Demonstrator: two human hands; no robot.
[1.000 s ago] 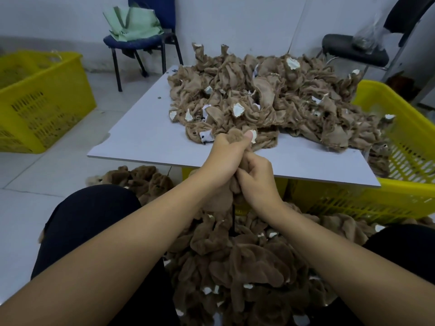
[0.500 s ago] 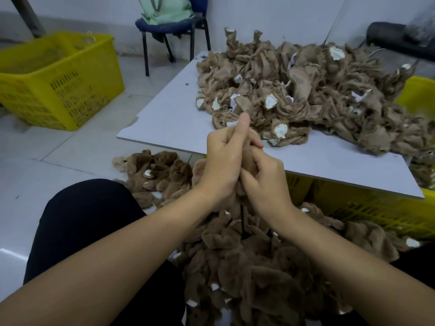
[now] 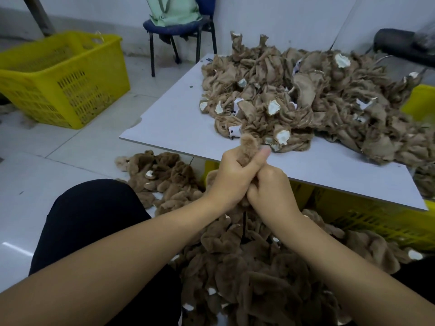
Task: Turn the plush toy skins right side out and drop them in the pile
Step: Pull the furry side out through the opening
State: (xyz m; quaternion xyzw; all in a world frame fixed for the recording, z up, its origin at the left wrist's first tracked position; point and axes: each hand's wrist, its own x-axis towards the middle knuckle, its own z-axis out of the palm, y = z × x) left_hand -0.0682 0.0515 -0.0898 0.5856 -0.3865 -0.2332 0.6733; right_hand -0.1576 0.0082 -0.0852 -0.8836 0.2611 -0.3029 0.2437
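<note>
plush skin (image 3: pixel 249 147) mostly hidden inside both hands; right fingers (image 3: pixel 254 191) unseen.

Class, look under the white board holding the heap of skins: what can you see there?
Under the white board sits a yellow crate; its inside is hidden by the board.

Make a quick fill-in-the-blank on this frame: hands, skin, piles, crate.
1. Both hands, left hand and right hand, grip one ____ plush skin.
2. The heap of unturned skins lies on the ____.
3. The fluffy pile sits on the floor between the person's ____.
4. The crate at far left is ____ in colour.

Missing words: brown; table; legs; yellow
</note>
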